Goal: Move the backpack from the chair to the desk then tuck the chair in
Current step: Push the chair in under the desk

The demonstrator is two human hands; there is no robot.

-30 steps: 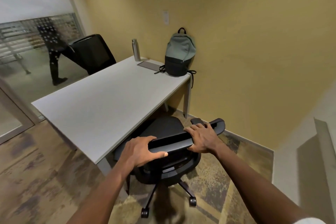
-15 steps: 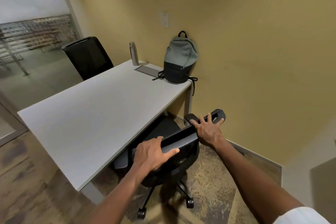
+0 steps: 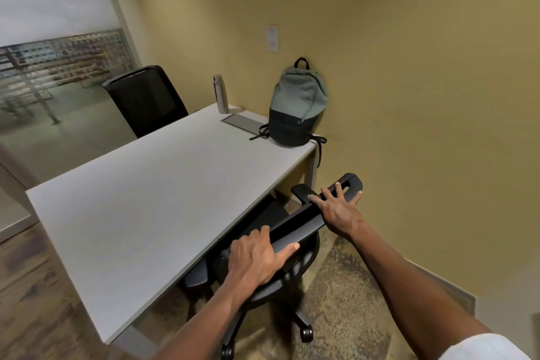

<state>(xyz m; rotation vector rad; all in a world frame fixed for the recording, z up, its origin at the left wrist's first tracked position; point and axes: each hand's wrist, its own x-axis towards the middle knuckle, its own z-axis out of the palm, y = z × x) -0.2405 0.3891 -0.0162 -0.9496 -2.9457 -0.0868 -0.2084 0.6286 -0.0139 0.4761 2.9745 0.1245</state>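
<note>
The grey-green and black backpack (image 3: 296, 105) stands upright at the desk's far right corner, leaning on the yellow wall. The white desk (image 3: 140, 202) fills the middle of the view. A black office chair (image 3: 292, 245) has its seat under the desk's near right edge, with the backrest top sticking out. My left hand (image 3: 257, 257) wraps over the lower end of the backrest top. My right hand (image 3: 339, 207) lies flat on the upper end, fingers spread.
A metal bottle (image 3: 220, 93) and a flat grey pad (image 3: 244, 123) sit at the desk's far edge beside the backpack. A second black chair (image 3: 146, 99) stands behind the desk. The yellow wall runs close on the right; a glass partition is on the left.
The chair has rolled further under the desk, both hands going with it. My right hand's fingers have spread flatter on the backrest. The person seen behind the glass has gone.
</note>
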